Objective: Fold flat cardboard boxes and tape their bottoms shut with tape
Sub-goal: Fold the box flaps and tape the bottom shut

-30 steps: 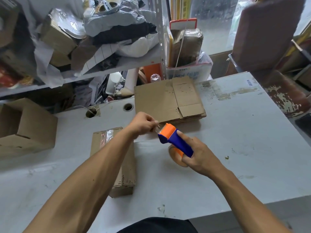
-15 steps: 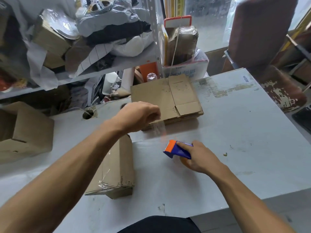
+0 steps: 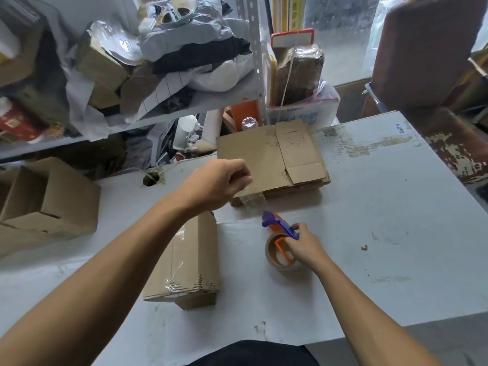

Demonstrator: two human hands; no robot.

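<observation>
An open box (image 3: pixel 50 204) sits at the far left of the desk (image 3: pixel 396 233), mouth toward me. Nearer the middle lies the folded box (image 3: pixel 190 262), on its side with clear tape along its seam and over one end. Above it my left hand (image 3: pixel 219 186) is curled — its grip pinches the free end of a clear tape strip (image 3: pixel 256 202) that runs down to the dispenser. Behind lies a stack of flat cardboard boxes (image 3: pixel 272 157). My right hand (image 3: pixel 303 245) has its grip closed round the blue-and-orange tape dispenser (image 3: pixel 280 225) — its roll (image 3: pixel 277 253) rests on the desk.
</observation>
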